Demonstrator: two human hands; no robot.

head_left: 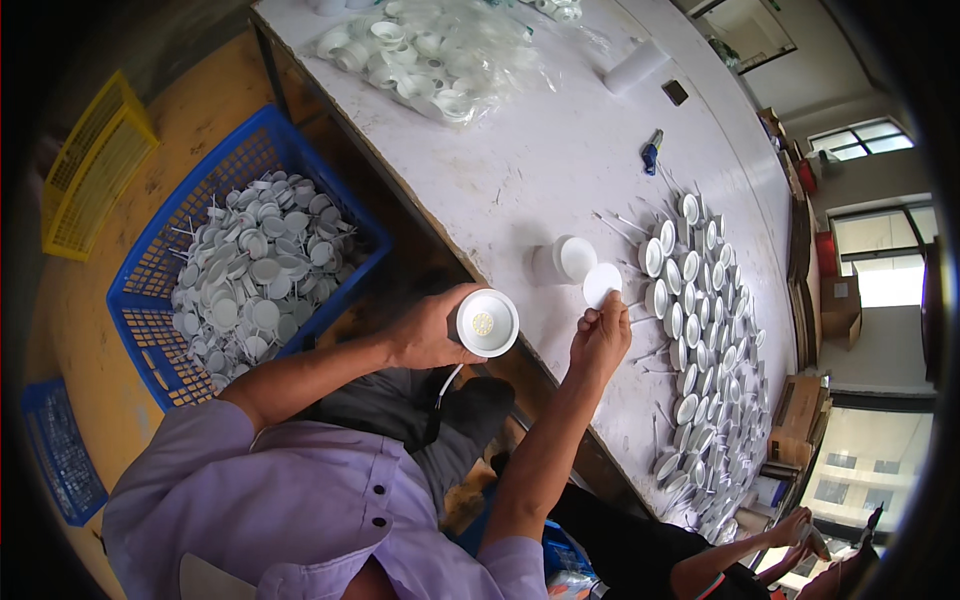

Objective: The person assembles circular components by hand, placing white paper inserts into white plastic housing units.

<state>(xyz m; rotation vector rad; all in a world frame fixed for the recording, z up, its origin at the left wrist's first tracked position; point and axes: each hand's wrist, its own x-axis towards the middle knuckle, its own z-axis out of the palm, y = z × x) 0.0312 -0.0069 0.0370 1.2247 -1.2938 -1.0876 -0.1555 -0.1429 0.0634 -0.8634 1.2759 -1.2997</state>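
Observation:
My left hand [430,328] is closed around a white round LED downlight [488,342], whose open face shows a round board of yellowish LEDs; a white cable hangs below it. Over the table edge, my right hand [602,338] pinches a thin white disc [601,281] between thumb and fingers. Just beyond that disc, a stack of similar white discs [574,257] stands on the white table [500,180]. To the right, many white downlights [690,320] with cables sit in rows on the tabletop.
A blue basket [150,290] full of white lamp parts [265,270] is at my left, near a yellow crate [95,165]. Clear bags of white cups [430,60] lie at the table's far end. A blue-handled tool [651,152] lies beyond the rows. Another person's hands [797,530] show at lower right.

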